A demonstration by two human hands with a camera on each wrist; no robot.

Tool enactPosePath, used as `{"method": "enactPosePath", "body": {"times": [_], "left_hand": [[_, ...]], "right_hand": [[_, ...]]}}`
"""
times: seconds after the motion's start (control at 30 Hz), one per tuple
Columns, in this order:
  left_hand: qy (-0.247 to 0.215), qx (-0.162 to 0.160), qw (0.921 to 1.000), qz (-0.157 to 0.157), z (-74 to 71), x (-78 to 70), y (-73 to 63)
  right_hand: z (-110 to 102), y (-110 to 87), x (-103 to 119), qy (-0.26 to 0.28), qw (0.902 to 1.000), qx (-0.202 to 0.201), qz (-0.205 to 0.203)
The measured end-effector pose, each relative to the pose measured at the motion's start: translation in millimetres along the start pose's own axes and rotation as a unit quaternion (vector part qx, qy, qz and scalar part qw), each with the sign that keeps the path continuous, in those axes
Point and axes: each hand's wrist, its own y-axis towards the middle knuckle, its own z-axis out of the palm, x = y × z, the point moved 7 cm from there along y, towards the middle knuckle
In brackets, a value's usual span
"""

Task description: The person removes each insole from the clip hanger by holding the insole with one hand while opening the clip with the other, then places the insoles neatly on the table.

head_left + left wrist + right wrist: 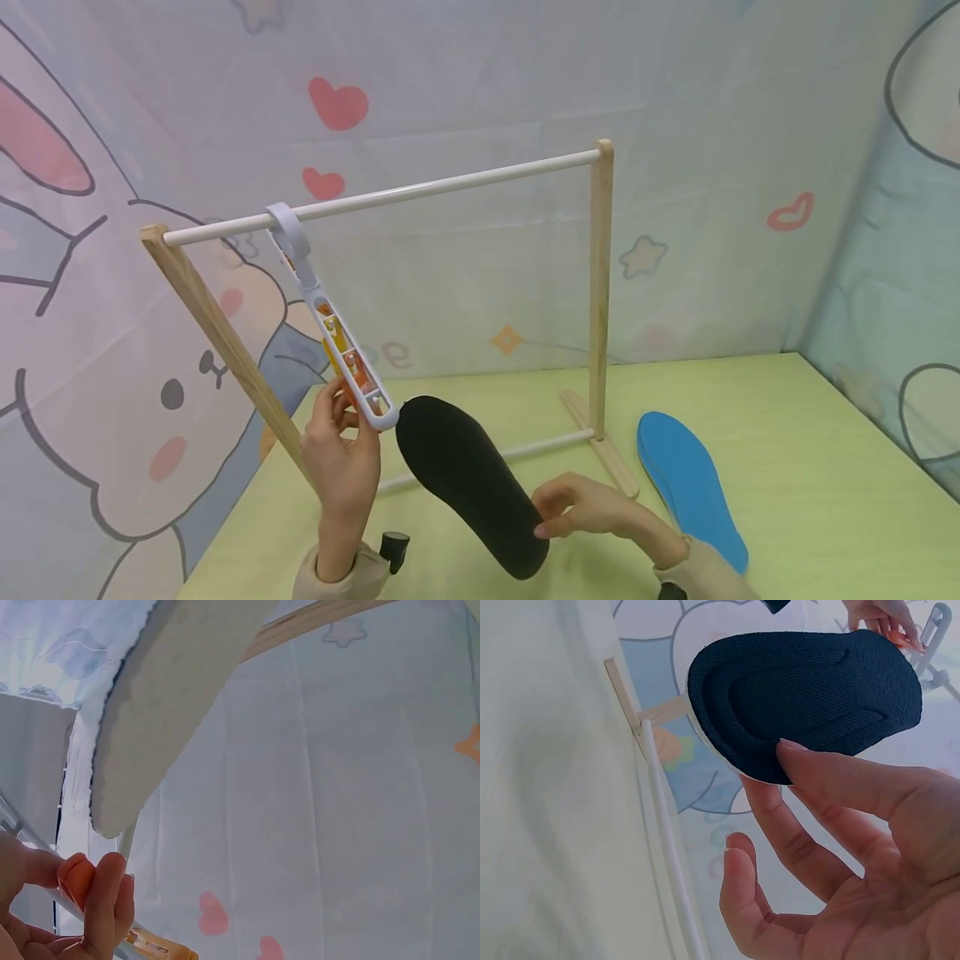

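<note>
A black insole [468, 479] slants downward in the head view, its wide end beside the lower end of a white hanger [352, 358] with orange and yellow clips. My right hand [588, 508] pinches the insole's lower end between thumb and fingers; in the right wrist view the insole [810, 697] shows its dark ribbed face. My left hand [341, 454] pinches an orange clip [76, 877] on the hanger. The insole's pale underside [169, 712] shows in the left wrist view. Whether a clip grips the insole, I cannot tell.
The hanger hooks over the white rod [450, 185] of a wooden rack, near its left post [225, 342]. Blue insoles [693, 483] lie stacked on the green table [795, 467], right of the rack's foot [611, 462]. A patterned cloth stands behind.
</note>
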Motion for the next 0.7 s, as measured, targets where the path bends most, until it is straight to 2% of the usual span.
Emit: {"method": "enactPosePath", "body": {"times": [0.17, 0.27, 0.4, 0.5, 0.7], "left_hand": [[-0.024, -0.006, 0.9996, -0.015, -2.7, 2.3, -2.8], [-0.028, -0.025, 0.9992, -0.010, -6.4, 1.1, -4.9], [-0.055, -0.057, 0.9968, -0.006, -10.7, -0.1, -6.6], [-0.088, -0.081, 0.9928, -0.002, -13.3, -0.4, -6.6], [-0.134, -0.128, 0.9822, 0.031, -17.8, -3.8, -5.4]], "right_hand": [[-3, -1.0, -3, 0.015, 0.9998, -0.006, 0.015], [-5, -2.3, -3, 0.019, 0.9994, -0.015, 0.026], [-9, -4.2, -6, 0.030, 0.9984, -0.022, 0.042], [-10, -5.4, -8, 0.042, 0.9975, -0.024, 0.052], [-16, -8.5, -10, 0.056, 0.9957, -0.035, 0.066]]}}
